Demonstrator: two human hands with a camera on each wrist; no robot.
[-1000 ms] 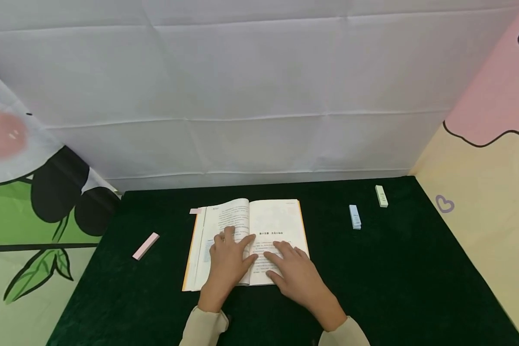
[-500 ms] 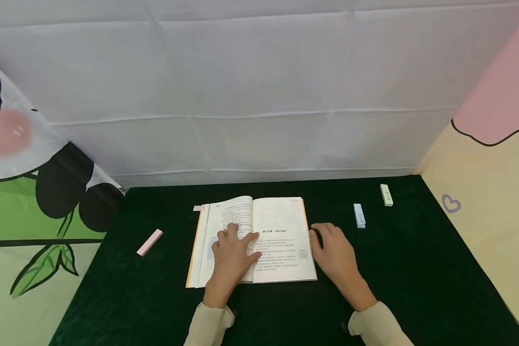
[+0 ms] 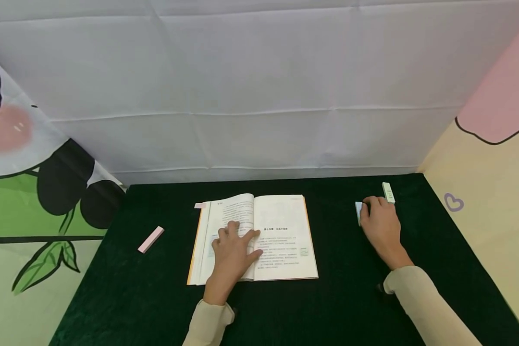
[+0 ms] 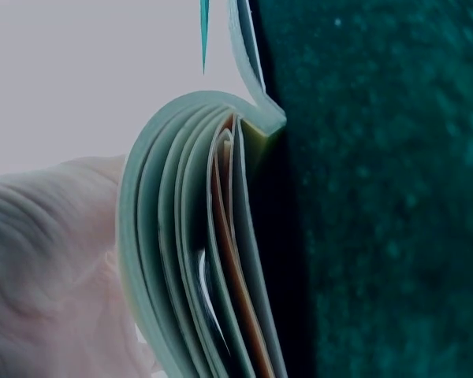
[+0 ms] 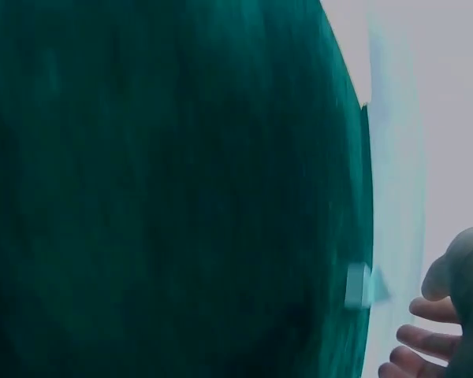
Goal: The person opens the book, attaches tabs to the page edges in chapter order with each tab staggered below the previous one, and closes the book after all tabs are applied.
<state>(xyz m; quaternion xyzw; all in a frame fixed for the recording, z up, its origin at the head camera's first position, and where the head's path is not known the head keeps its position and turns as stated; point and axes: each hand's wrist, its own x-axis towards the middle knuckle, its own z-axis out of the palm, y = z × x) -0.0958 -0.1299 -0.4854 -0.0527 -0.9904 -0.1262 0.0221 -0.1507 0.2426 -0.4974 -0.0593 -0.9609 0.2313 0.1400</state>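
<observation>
An open book (image 3: 281, 211) lies on the dark green cloth, its left pages bulging near the spine. My left hand (image 3: 231, 250) rests on those pages with fingers spread, the thumb reaching across the gutter. From the left wrist view, the curved page edges (image 4: 173, 197) show beside the palm. Over to the right, my right hand (image 3: 380, 228) is at a light blue sticky-note pad (image 3: 358, 211), covering part of it. A pale block (image 5: 358, 286) appears beyond the parted fingers in the right wrist view. Behind that hand, a pale green pad (image 3: 388, 192) is partly covered.
A pink sticky-note pad (image 3: 151, 240) lies left of the book. One pink tab (image 3: 199, 205) sticks out at the book's upper left edge. White fabric (image 3: 259, 96) hangs behind the green tabletop (image 3: 121, 298), with printed cartoon panels on both sides.
My right hand has lifted off the right page and travelled right and away to the blue sticky-note pad. The left hand stays on the left page. The camera view has shifted slightly.
</observation>
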